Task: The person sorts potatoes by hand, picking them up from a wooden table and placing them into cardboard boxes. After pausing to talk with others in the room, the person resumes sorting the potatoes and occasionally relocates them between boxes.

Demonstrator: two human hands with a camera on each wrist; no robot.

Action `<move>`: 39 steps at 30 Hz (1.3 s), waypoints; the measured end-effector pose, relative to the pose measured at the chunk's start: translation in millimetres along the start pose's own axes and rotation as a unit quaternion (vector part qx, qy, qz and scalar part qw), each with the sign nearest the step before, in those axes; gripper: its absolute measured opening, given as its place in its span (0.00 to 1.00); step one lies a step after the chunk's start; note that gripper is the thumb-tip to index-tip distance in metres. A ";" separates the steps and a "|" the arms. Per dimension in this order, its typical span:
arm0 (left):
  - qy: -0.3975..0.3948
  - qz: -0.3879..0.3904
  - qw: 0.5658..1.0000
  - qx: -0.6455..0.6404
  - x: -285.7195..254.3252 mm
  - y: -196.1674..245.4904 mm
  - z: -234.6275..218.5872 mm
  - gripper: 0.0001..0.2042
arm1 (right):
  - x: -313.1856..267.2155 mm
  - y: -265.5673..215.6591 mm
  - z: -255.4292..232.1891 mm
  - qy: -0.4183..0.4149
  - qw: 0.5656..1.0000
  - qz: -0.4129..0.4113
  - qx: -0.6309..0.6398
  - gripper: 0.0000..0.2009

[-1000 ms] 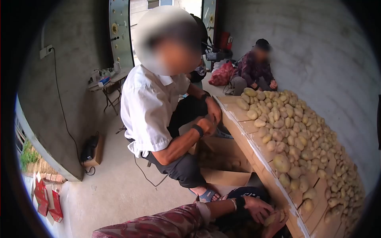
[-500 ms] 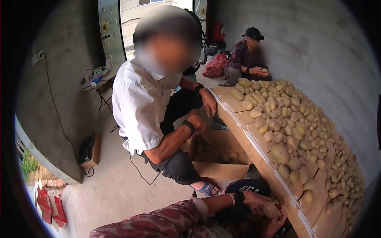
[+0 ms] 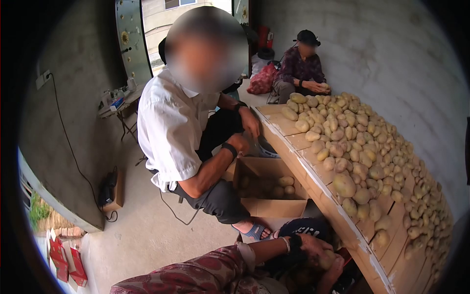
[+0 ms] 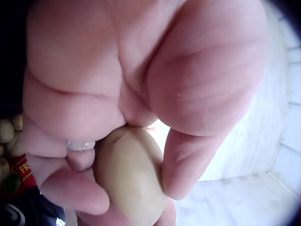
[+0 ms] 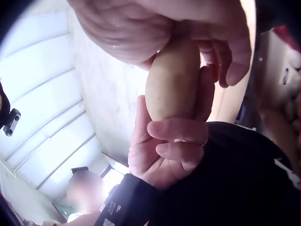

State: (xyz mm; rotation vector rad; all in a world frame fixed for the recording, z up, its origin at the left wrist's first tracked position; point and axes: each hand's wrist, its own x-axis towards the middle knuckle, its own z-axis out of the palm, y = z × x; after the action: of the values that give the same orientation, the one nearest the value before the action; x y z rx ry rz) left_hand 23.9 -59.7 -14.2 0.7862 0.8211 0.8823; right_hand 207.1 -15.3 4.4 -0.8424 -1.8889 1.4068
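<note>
Low in the head view, a pale yellow potato sits between my two hands. My left hand grips it, with the thumb on one side and ringed, curled fingers on the other in the left wrist view, where the potato shows smooth skin. My right hand holds the potato's opposite end. From the right wrist, the potato stands upright, its top end tucked under my right hand and its lower end in the fingers of my left hand.
A heap of potatoes covers the cardboard-topped table at right. A cardboard box with potatoes stands beside a crouching person in a white shirt. Another person sits by the wall. Part of a red carton shows near my left hand.
The head view has swung, shifting the scene leftward. My hands have turned the potato between them. Potatoes in the cardboard box show more clearly, and the far person's hands have risen holding something.
</note>
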 end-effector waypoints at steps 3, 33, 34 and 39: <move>0.000 0.022 0.999 -0.041 7.6 -4.2 2.4 0.26 | 0.4 -4.3 0.3 0.030 0.999 -0.018 0.030 0.19; 0.006 0.047 0.991 -0.122 10.3 -5.1 -7.0 0.13 | -6.9 10.0 -1.3 0.076 0.996 -0.046 0.020 0.23; -0.002 0.047 0.989 -0.140 11.4 -5.8 -8.3 0.12 | -8.1 6.2 -2.9 0.076 0.996 -0.046 0.020 0.23; -0.035 0.053 0.987 -0.148 9.1 -4.9 -8.3 0.12 | -11.1 9.7 -6.3 0.064 0.996 0.025 0.059 0.17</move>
State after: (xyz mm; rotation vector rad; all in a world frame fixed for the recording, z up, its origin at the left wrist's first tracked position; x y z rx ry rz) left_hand 22.0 -51.8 -24.6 0.5997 0.5736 1.0379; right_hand 220.0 -18.3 -4.7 -0.9054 -1.6824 1.4437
